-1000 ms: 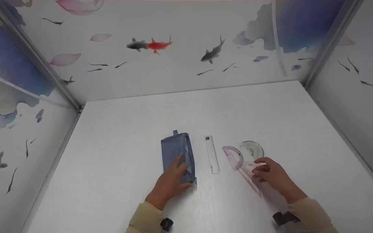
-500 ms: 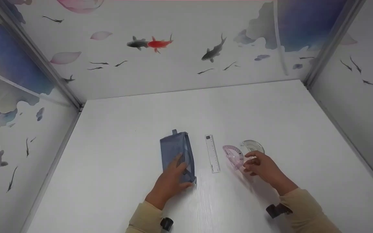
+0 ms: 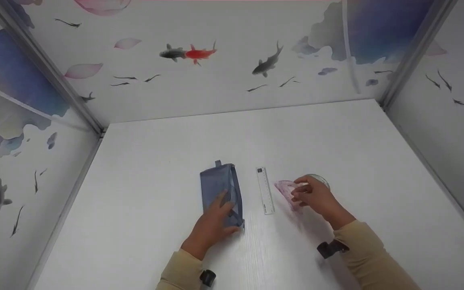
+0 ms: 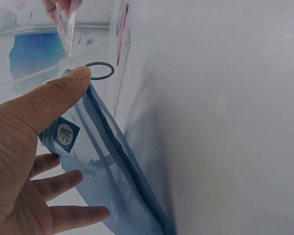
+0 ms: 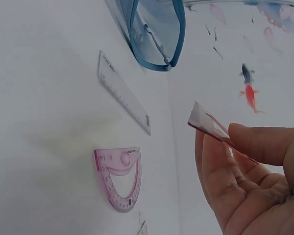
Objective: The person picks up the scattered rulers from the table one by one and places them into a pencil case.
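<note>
A blue mesh zip pouch [image 3: 215,187] lies on the table with its zipped mouth open toward the right. My left hand [image 3: 210,225] rests on its near end; in the left wrist view the thumb touches the corner by the zip ring [image 4: 102,70], the other fingers spread along the mesh. My right hand [image 3: 318,197] pinches a clear pinkish set square [image 5: 206,122] between thumb and fingers, raised off the table. Under and beside that hand lies a pink protractor [image 5: 118,181]. A clear protractor [image 3: 323,180] is partly hidden behind the right hand.
A clear straight ruler [image 3: 265,191] lies between the pouch and the pink protractor. White panels painted with fish [image 3: 267,64] and petals enclose the white table [image 3: 155,161] at the back and both sides.
My right hand has moved left and slightly away from me, carrying the set square over the pink protractor toward the pouch. The left hand and the pouch stay in place.
</note>
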### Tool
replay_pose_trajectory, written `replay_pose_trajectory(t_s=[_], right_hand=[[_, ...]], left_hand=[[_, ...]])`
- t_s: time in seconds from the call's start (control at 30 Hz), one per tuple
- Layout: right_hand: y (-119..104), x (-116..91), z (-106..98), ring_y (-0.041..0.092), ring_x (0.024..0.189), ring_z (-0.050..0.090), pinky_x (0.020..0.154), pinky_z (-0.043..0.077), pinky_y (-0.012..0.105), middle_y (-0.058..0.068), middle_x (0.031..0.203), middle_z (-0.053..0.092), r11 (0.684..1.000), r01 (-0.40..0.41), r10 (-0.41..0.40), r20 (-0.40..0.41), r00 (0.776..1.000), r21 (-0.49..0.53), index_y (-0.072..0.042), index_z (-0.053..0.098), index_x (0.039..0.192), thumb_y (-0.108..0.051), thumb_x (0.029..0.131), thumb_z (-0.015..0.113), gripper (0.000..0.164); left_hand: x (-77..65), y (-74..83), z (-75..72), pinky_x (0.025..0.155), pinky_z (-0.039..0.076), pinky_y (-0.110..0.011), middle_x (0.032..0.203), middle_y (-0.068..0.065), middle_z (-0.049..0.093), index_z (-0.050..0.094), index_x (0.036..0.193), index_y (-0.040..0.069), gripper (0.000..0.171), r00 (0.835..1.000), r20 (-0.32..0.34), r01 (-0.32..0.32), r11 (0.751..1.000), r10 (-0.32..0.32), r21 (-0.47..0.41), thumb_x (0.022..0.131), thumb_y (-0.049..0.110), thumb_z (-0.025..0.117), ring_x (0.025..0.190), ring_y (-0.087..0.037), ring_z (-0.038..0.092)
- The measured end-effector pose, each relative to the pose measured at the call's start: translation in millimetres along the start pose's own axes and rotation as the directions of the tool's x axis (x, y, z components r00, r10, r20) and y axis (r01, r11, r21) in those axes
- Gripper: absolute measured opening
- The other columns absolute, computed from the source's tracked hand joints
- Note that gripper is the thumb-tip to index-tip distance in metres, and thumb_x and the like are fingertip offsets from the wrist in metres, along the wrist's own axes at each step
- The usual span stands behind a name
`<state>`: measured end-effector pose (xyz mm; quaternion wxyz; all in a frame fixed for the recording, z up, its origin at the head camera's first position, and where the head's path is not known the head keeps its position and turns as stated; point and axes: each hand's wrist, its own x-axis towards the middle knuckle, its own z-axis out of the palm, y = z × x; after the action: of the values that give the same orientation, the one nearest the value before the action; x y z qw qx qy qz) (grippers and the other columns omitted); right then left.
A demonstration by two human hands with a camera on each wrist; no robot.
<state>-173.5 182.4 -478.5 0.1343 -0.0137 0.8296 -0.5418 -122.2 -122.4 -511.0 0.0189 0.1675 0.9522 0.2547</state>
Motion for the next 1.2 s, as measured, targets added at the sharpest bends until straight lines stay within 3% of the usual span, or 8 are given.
replay_pose_trajectory(t_s=[0.2, 0.53, 0.83, 1.2], right_hand=[[-5.1, 7.4, 9.2, 0.024, 0.094, 0.068, 0.081, 0.056, 0.035, 0.019, 0.11, 0.065, 0.997, -0.048, 0.049, -0.015, 0.999, 0.058, 0.001, 0.048, 0.128, -0.006, 0.094, 0.06, 0.037], [-10.5, 15.9, 23.7, 0.021, 0.094, 0.068, 0.082, 0.055, 0.035, 0.018, 0.111, 0.065, 0.983, -0.049, 0.045, 0.025, 0.999, 0.179, 0.004, 0.045, 0.13, -0.008, 0.096, 0.059, 0.039], [-16.0, 23.1, 36.0, 0.023, 0.095, 0.068, 0.083, 0.055, 0.035, 0.021, 0.113, 0.063, 0.974, -0.066, 0.062, 0.028, 0.998, 0.214, 0.005, 0.043, 0.131, -0.006, 0.096, 0.059, 0.04], [-18.0, 32.5, 44.8, 0.017, 0.088, 0.068, 0.081, 0.055, 0.033, 0.018, 0.107, 0.063, 0.953, -0.084, 0.07, 0.059, 0.996, 0.293, 0.007, 0.041, 0.134, -0.002, 0.096, 0.056, 0.042]], left_hand=[[0.4, 0.3, -0.6, 0.085, 0.053, -0.043, 0.156, -0.014, 0.027, 0.056, 0.124, 0.014, 0.058, 1.0, -0.007, -0.008, 1.0, 0.008, 0.008, 0.075, 0.03, 0.083, 0.133, -0.036, 0.043], [-0.4, 3.6, -2.6, 0.084, 0.053, -0.042, 0.155, -0.014, 0.028, 0.054, 0.131, 0.015, 0.064, 1.0, -0.016, -0.012, 1.0, 0.012, 0.018, 0.076, 0.031, 0.083, 0.132, -0.036, 0.043], [-1.3, 3.9, -3.1, 0.085, 0.053, -0.041, 0.156, -0.012, 0.028, 0.054, 0.13, 0.016, 0.064, 0.999, -0.028, -0.021, 1.0, 0.022, 0.011, 0.075, 0.031, 0.083, 0.133, -0.034, 0.042], [-1.3, 4.3, -3.7, 0.086, 0.052, -0.042, 0.155, -0.014, 0.029, 0.054, 0.13, 0.015, 0.065, 0.999, -0.031, -0.008, 1.0, 0.008, 0.004, 0.075, 0.031, 0.083, 0.131, -0.034, 0.044]])
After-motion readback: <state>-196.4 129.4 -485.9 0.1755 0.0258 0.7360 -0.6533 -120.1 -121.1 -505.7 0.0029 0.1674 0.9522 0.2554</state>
